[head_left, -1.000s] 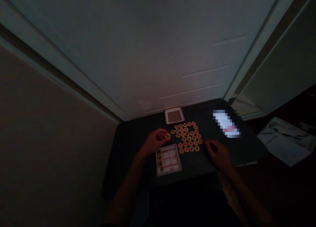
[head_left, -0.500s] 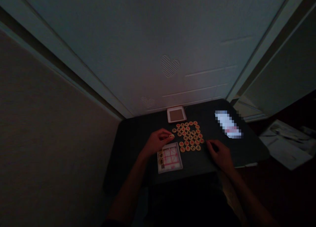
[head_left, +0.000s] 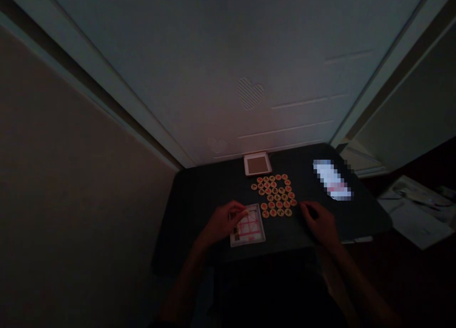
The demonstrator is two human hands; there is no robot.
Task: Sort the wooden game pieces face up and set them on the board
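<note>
The scene is very dim. My left hand is curled over the left edge of a small white tray with a red grid, its fingers pinched on a round wooden game piece. A few pieces sit along the tray's left column. A cluster of several round wooden pieces with red and dark marks lies on the dark table just beyond the tray. My right hand rests on the table to the right of the cluster, fingers loosely curled, nothing visible in it.
A small white-framed square lid or box lies at the table's far edge by a pale door with heart marks. A blurred white object lies at the right. Papers lie on the floor at the right.
My left hand carried one piece from the left of the cluster back toward me, over the tray's left side. The right hand stayed put; the camera shifted slightly.
</note>
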